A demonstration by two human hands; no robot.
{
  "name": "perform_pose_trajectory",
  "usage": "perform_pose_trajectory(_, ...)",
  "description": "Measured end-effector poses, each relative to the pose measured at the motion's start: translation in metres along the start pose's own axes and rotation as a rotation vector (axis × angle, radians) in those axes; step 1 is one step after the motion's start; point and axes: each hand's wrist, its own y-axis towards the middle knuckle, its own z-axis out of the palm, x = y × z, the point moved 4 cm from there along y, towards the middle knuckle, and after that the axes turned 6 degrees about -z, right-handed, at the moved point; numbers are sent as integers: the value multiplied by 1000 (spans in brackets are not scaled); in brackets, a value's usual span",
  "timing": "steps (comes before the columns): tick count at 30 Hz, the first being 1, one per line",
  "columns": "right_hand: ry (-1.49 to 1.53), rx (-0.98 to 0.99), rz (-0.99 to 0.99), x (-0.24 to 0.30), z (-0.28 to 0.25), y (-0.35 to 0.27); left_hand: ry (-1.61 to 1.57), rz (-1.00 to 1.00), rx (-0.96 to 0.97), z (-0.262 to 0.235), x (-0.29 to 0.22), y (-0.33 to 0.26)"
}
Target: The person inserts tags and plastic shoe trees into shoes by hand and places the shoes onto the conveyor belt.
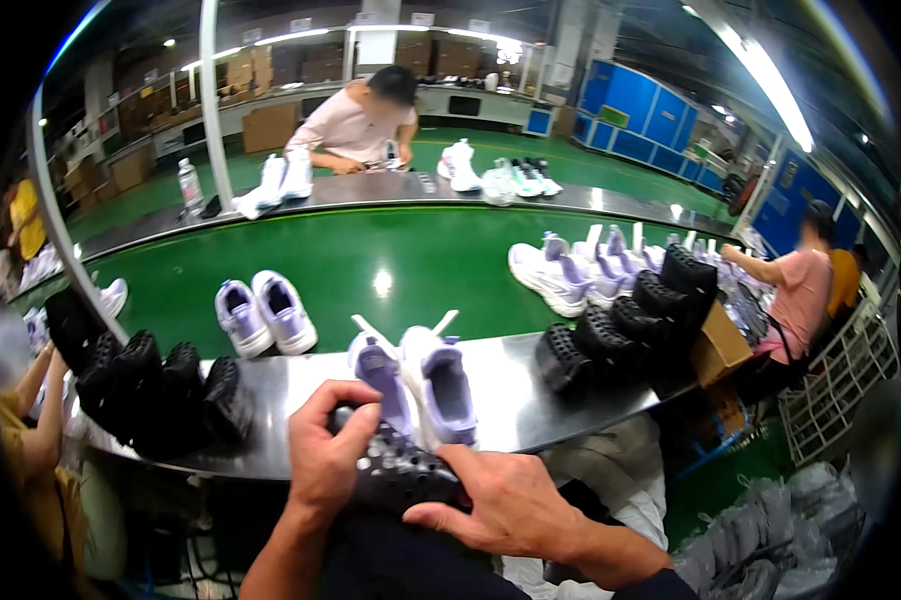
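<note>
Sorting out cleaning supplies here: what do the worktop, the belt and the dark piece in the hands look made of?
Worktop: looks like bare steel, brushed grey with soft glare. Conveyor belt: smooth green rubber or plastic, glossy enough to mirror a lamp. Black studded sole, held by the left hand and right hand: probably moulded rubber or foam, matt.

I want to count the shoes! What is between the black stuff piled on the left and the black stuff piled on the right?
In the head view, a pair of lilac-and-white shoes stands on the metal table between the left black pile and the right black pile.
</note>
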Motion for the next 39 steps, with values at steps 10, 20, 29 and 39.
perform_pose_trajectory(10,-119,179,67,-44,-4,62,810,281,-185,-7,72,73)
perform_pose_trajectory(20,-499,90,-67,-49,71,106,689,250,132,14,64,79)
perform_pose_trajectory(29,-386,54,-108,-61,76,115,665,38,160,8,79,89)
perform_pose_trajectory(39,-7,-374,-54,-70,53,89,711,-361,79,5,72,46)
